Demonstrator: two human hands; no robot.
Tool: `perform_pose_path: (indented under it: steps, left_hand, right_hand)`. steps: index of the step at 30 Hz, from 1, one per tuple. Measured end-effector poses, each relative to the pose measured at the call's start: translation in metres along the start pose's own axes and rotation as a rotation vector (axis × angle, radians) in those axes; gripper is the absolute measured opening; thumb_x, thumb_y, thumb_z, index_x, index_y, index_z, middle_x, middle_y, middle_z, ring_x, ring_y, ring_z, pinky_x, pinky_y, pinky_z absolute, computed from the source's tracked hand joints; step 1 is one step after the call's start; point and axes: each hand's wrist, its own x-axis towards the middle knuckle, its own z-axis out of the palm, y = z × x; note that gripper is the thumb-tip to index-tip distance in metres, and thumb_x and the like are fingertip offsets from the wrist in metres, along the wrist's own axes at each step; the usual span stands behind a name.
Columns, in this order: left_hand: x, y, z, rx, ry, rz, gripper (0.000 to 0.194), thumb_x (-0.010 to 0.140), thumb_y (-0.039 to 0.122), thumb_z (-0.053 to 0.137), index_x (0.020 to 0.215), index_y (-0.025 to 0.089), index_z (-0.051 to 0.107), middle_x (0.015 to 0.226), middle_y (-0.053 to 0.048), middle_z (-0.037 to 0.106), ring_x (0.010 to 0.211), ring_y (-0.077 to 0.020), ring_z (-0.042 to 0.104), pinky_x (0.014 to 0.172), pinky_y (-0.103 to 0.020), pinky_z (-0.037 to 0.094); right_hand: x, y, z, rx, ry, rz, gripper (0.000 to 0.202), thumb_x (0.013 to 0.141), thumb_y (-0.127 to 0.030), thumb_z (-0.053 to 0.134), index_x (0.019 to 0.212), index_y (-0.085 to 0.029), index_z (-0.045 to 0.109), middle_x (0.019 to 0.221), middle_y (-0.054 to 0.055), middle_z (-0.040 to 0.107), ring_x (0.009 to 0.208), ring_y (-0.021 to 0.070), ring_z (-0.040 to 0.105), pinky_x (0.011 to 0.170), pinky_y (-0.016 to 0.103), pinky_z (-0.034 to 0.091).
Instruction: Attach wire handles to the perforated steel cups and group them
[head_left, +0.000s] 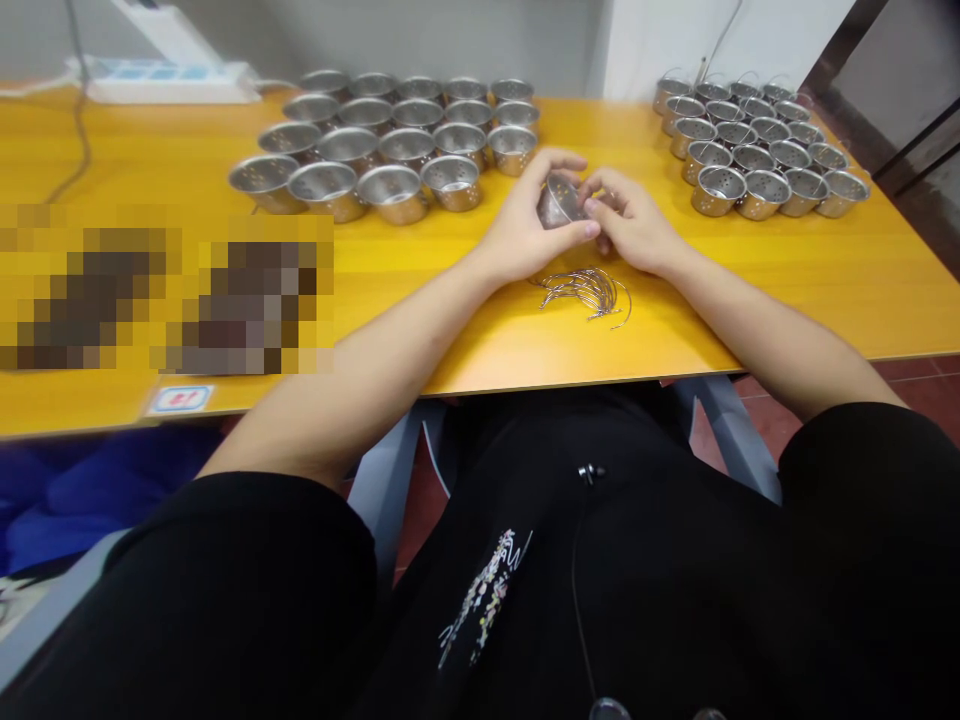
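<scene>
A small perforated metal cup (559, 203) is tipped on its side above the yellow table. Around it curl the fingers and thumb of my left hand (529, 215), gripping it from the left. My right hand (626, 218) is pinched closed at the cup's right side, thumb against fingers; what lies in the pinch is too small to make out. Just below both hands, a loose pile of thin curved wire handles (585, 292) rests on the table.
Rows of perforated metal cups (392, 192) without visible handles stand at the back left. More cups with wire handles (763, 192) stand at the right. A white power strip (169, 82) lies behind on the table (480, 350); two pixelated dark objects are at left.
</scene>
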Motion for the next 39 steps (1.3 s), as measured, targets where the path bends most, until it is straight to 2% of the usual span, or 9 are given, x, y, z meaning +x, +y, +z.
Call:
perform_pose_path:
  steps: [8,15,19,22,25,28,33,37,39]
  left_hand:
    - [0.002,0.007,-0.002,-0.025,0.049,0.029,0.105,0.073,0.103,0.097,0.155,0.043,0.072,0.166,-0.011,0.08,0.162,-0.0537,0.071,0.151,-0.081,0.05]
    - [0.002,0.009,-0.004,0.026,0.062,-0.011,0.106,0.077,0.1,0.092,0.167,0.051,0.066,0.17,-0.007,0.077,0.171,-0.0521,0.063,0.15,-0.08,0.051]
    - [0.002,0.008,-0.007,-0.021,0.113,-0.002,0.108,0.077,0.104,0.093,0.165,0.049,0.063,0.176,0.0,0.074,0.169,-0.0458,0.058,0.15,-0.072,0.052]
    - [0.002,0.005,-0.009,-0.055,0.105,0.002,0.113,0.079,0.104,0.094,0.168,0.045,0.059,0.172,-0.001,0.075,0.165,-0.0456,0.057,0.149,-0.075,0.049]
    - [0.005,0.001,-0.008,-0.053,0.094,0.001,0.118,0.074,0.106,0.093,0.173,0.05,0.059,0.168,0.001,0.077,0.164,-0.0496,0.056,0.147,-0.079,0.047]
    - [0.007,0.002,-0.005,-0.029,0.106,-0.006,0.117,0.067,0.104,0.092,0.171,0.059,0.061,0.164,0.001,0.078,0.167,-0.0529,0.056,0.145,-0.082,0.048]
    - [0.008,0.007,-0.003,0.007,0.099,0.003,0.104,0.074,0.094,0.088,0.166,0.055,0.063,0.174,-0.005,0.072,0.175,-0.052,0.058,0.142,-0.08,0.054]
    - [0.007,0.004,-0.004,-0.02,0.109,-0.021,0.105,0.069,0.086,0.094,0.165,0.055,0.064,0.165,-0.007,0.077,0.171,-0.0534,0.061,0.146,-0.081,0.051]
    - [0.007,0.003,-0.003,-0.03,0.098,-0.042,0.106,0.07,0.085,0.095,0.167,0.053,0.065,0.163,-0.009,0.079,0.169,-0.0528,0.064,0.148,-0.078,0.05]
  right_hand:
    - [-0.003,-0.008,0.004,0.075,0.02,-0.022,0.069,0.103,-0.099,0.092,0.124,-0.035,0.079,0.097,0.0,0.078,0.071,0.0234,0.071,0.071,0.045,0.069]
    - [-0.001,-0.003,0.0,0.33,0.066,0.065,0.085,0.078,-0.089,0.106,0.14,-0.04,0.075,0.076,-0.01,0.059,0.061,0.0192,0.051,0.074,0.046,0.066]
    - [0.008,0.011,-0.005,0.389,0.137,0.094,0.08,0.074,-0.086,0.109,0.127,-0.039,0.073,0.075,-0.008,0.062,0.061,0.0198,0.052,0.072,0.045,0.064]
    - [0.018,0.024,-0.012,0.342,0.23,0.112,0.081,0.07,-0.097,0.104,0.111,-0.038,0.065,0.077,-0.003,0.064,0.066,0.0259,0.06,0.071,0.049,0.063]
    - [0.026,0.036,-0.018,0.325,0.283,0.12,0.09,0.064,-0.107,0.097,0.102,-0.037,0.056,0.078,0.0,0.061,0.07,0.0292,0.061,0.07,0.05,0.058]
    - [0.031,0.049,-0.024,0.29,0.26,0.095,0.087,0.07,-0.109,0.089,0.099,-0.036,0.052,0.077,0.0,0.057,0.075,0.0317,0.066,0.071,0.051,0.059]
    - [0.035,0.064,-0.028,0.425,0.318,0.106,0.077,0.071,-0.09,0.105,0.106,-0.036,0.063,0.086,0.0,0.069,0.077,0.0281,0.076,0.072,0.048,0.067]
    - [0.029,0.05,-0.03,0.446,0.333,0.105,0.059,0.095,-0.08,0.105,0.104,-0.036,0.067,0.083,-0.001,0.072,0.078,0.0265,0.074,0.068,0.042,0.062]
    - [0.022,0.033,-0.029,0.557,0.363,0.111,0.054,0.093,-0.067,0.114,0.109,-0.037,0.072,0.086,-0.003,0.074,0.077,0.0223,0.07,0.068,0.037,0.06]
